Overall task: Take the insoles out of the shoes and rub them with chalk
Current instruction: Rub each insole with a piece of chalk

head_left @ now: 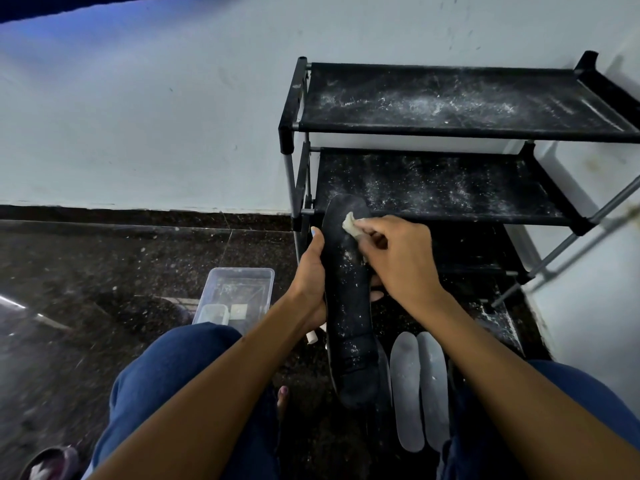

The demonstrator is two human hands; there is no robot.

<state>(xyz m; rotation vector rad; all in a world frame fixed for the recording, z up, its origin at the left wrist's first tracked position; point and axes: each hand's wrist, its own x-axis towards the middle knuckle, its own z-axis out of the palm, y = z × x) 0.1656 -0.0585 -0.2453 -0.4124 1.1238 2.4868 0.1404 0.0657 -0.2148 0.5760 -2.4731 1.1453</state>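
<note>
The left hand (311, 282) grips a black insole (348, 299) along its left edge, thumb up the side and fingers wrapped underneath, holding it lengthwise in front of the shoe rack (450, 133). The right hand (398, 261) pinches a lump of white chalk (351, 225) between its fingers and thumb and presses it against the toe end of the insole, whose dark surface is speckled with white dust. Two pale grey insoles (420, 389) lie side by side on the dark floor (104, 271) just right of the held one. A clear plastic container (237, 292) sits on the floor to the left, with what looks like a smaller white piece inside. A short white stick (312, 337), probably chalk, lies below the left wrist. The rack's black shelves are dusted white.
</note>
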